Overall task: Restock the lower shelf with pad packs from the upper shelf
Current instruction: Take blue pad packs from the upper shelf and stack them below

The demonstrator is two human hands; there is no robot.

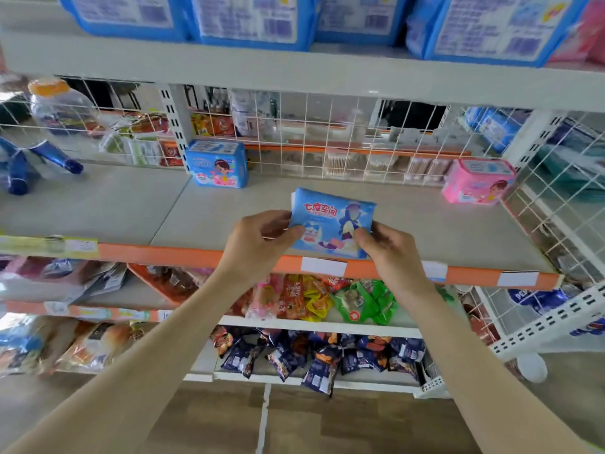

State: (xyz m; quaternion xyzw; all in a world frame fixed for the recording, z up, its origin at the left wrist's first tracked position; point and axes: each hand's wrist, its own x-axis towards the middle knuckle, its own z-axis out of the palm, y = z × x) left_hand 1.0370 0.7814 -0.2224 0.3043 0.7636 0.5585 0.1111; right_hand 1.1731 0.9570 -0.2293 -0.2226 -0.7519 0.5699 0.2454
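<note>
Pinching blue pad pack (pixel 330 221), left hand (pixel 258 244) and right hand (pixel 389 253)

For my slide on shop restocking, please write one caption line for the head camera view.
Left hand and right hand hold a blue pad pack at the front edge of the lower shelf.

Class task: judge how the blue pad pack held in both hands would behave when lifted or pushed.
Probably soft, not stiff: the blue pad pack looks puffy. Likely light: the left hand and right hand merely pinch its lower corners. Its glossy wrapper may slide; flat, it shouldn't roll.
</note>
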